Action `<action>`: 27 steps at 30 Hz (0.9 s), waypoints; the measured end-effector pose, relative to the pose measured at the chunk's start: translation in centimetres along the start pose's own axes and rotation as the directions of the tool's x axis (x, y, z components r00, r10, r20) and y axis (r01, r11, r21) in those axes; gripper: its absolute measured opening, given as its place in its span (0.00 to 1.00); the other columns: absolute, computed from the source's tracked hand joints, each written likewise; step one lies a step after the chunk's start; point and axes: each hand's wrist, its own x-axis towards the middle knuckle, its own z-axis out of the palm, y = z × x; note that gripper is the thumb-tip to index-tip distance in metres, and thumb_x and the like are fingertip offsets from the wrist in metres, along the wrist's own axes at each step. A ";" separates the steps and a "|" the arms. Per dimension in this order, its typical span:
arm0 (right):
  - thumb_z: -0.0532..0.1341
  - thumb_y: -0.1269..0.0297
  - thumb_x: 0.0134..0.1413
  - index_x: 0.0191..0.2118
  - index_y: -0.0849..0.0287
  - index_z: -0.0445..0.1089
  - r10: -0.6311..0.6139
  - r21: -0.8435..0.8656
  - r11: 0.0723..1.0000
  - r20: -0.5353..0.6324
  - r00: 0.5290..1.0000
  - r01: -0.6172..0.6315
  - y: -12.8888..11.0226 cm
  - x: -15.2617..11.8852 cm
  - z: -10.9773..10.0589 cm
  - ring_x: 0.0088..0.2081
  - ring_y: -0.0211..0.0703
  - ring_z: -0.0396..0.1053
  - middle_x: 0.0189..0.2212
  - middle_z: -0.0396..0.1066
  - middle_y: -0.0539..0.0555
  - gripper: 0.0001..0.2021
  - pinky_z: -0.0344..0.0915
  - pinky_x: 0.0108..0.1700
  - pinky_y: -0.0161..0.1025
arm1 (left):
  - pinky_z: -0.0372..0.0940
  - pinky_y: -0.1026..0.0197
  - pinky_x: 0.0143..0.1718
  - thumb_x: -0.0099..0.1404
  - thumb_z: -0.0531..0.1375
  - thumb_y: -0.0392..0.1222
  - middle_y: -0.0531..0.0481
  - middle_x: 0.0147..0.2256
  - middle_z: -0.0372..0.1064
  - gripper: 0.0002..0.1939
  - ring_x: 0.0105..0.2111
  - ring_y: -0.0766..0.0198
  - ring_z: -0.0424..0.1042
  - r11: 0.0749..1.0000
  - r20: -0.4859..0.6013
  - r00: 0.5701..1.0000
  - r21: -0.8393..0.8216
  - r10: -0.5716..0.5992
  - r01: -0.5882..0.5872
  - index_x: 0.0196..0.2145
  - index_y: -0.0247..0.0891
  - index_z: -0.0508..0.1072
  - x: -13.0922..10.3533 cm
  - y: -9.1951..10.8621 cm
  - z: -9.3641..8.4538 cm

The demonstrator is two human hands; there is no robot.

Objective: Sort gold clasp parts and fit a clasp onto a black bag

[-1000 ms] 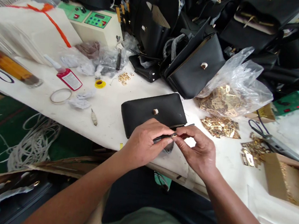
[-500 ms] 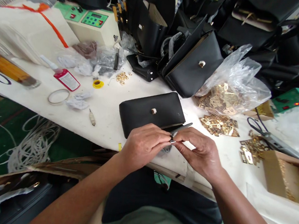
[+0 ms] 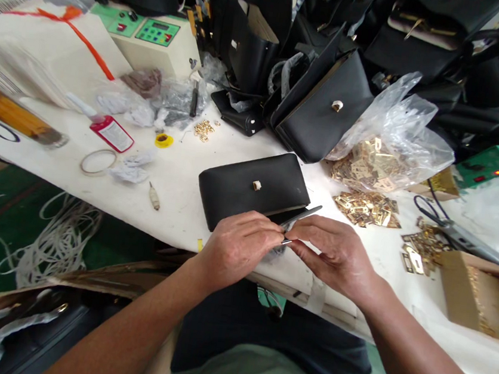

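Note:
A flat black leather bag piece (image 3: 240, 189) with a small pale metal stud (image 3: 257, 185) lies on the white table (image 3: 179, 173). Just in front of it my left hand (image 3: 237, 249) and my right hand (image 3: 336, 254) meet fingertip to fingertip. Both pinch a thin grey metal tool (image 3: 304, 213), whose end sticks out up and to the right over the bag piece's near corner. Whatever small part sits between the fingertips is hidden.
Gold metal fittings lie in a heap (image 3: 366, 207) and in a clear plastic bag (image 3: 389, 143) to the right. Several black bags (image 3: 321, 111) crowd the back. A cream control box (image 3: 153, 38), a red-labelled bottle (image 3: 112, 130) and a cardboard box (image 3: 476, 291) stand around.
Both hands have slid slightly down and toward me, staying pinched together. The tool's free end now shows more clearly above my right fingers.

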 end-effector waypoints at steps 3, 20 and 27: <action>0.65 0.75 0.60 0.45 0.59 0.71 -0.016 -0.059 0.998 -0.037 0.999 0.013 0.0 -0.2 0.2 0.40 0.36 0.71 0.40 0.74 0.52 0.10 0.67 0.42 0.35 | 0.70 0.57 0.51 0.64 0.63 0.26 0.45 0.46 0.75 0.13 0.46 0.62 0.73 1.000 -0.008 1.000 0.011 -0.001 0.001 0.45 0.33 0.72 0.0 0.1 0.0; 0.63 0.48 0.62 0.37 0.65 0.72 0.716 0.785 0.042 0.407 0.567 -0.617 -3.5 -5.0 5.1 0.30 0.40 0.72 0.31 0.74 0.57 0.20 0.68 0.34 0.35 | 0.58 0.60 0.33 0.60 0.66 0.28 0.49 0.34 0.73 0.12 0.32 0.64 0.68 0.949 -0.106 0.994 0.315 0.038 -0.003 0.41 0.37 0.74 -3.0 2.5 2.5; 0.63 0.54 0.58 0.31 0.64 0.69 0.739 0.736 0.040 0.434 0.515 -0.676 -3.5 -5.1 5.0 0.26 0.37 0.68 0.26 0.70 0.54 0.16 0.63 0.29 0.33 | 0.52 0.58 0.30 0.62 0.65 0.29 0.50 0.32 0.72 0.09 0.29 0.65 0.64 0.940 -0.047 0.998 0.339 0.051 -0.032 0.40 0.37 0.75 -3.4 2.9 2.9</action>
